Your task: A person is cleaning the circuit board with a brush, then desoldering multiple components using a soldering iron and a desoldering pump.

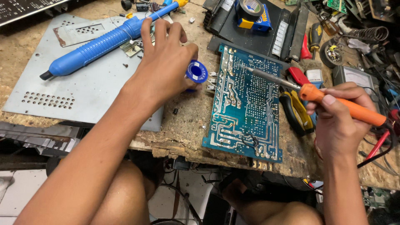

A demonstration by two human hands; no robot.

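Lying flat on the rough, chipped wooden workbench (pixel 183 133), the blue-green circuit board (pixel 246 104) shows its solder side: a rectangular sheet, glossy, crossed by silvery traces and dotted with tiny solder points. Its near edge hangs just over the bench's crumbling front lip.

Left of the board, the left hand (pixel 164 62) curls around a small blue spool (pixel 196 71) of solder wire, round and smooth-sided with a pale hollow core facing the board. Thumb and fingers wrap the spool closely, the knuckles turned up and the forearm running back down toward the lower left. The spool sits just beside the board's left edge, close to a few small metal tabs there.

Right of the board, the right hand (pixel 339 112) grips a soldering iron (pixel 316 96) by its orange plastic handle, fingers folded tight around it and the thumb pressed along the top. The iron's dull grey metal shaft slants up and left over the board, its tip resting near the board's upper part.

Farther left of the board lies a thin grey sheet-metal panel (pixel 79 83), flat, scuffed, with clusters of small round vent holes. On it rests a long blue ribbed desoldering pump (pixel 104 43) with a black tip. Above the board, a roll of dark tape (pixel 252 9) sits on a black slab; just right of the board, yellow-and-black pliers (pixel 296 111) lie under the iron.
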